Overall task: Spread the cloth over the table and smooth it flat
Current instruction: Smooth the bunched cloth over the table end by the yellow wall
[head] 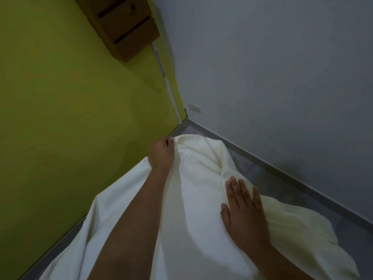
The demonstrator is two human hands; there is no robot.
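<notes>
A white cloth (193,229) lies rumpled over a grey table (302,201) that stands in a room corner. My left hand (161,152) reaches to the far end near the yellow wall and grips the cloth's far edge with curled fingers. My right hand (242,203) lies flat on the cloth with straight fingers, beside a long fold that runs down the middle. On the right side the cloth is bunched in loose folds and the bare tabletop shows beyond it.
A yellow wall (70,118) borders the table on the left and a grey wall (272,67) on the right. A wooden shelf unit (125,25) hangs high on the yellow wall. A white conduit (167,81) runs down the corner.
</notes>
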